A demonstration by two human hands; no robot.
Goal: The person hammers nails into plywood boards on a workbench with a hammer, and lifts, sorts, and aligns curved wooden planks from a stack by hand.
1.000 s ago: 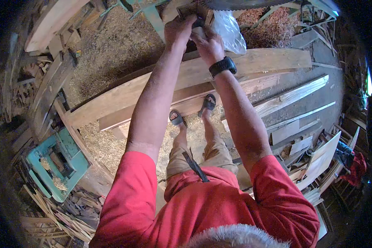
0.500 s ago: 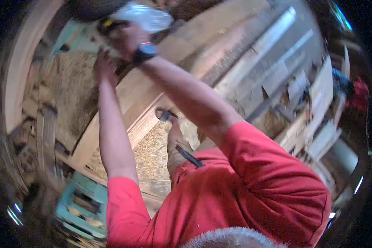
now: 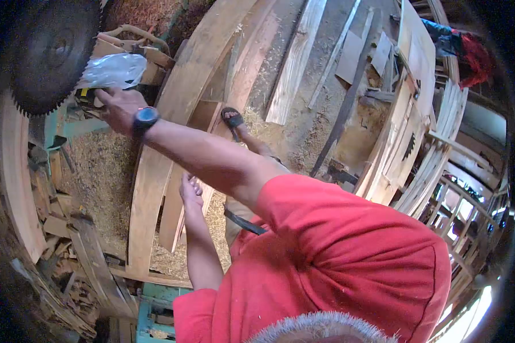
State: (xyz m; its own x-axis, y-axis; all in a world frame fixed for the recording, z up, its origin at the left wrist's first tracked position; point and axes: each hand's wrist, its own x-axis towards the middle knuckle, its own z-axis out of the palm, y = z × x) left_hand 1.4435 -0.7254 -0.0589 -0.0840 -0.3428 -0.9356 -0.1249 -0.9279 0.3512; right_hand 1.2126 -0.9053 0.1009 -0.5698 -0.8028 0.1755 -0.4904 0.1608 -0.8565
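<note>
I'm looking by head camera into a woodworking workshop: a big toothed circular saw blade [image 3: 56, 57] at upper left, a spread of sawdust [image 3: 102, 177] below it, long planks [image 3: 296, 68] across the upper middle, scrap wood [image 3: 74, 288] at lower left, and I see boards [image 3: 426, 177] piled along the right.

The grey floor [image 3: 317, 63] bears scattered sawdust [image 3: 103, 186] — plus a pale plank [image 3: 297, 64] and, beside it, a thin strip [image 3: 335, 56].

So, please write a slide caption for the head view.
Right hand near saw blade and plastic bag, left hand near a wooden board.
</note>
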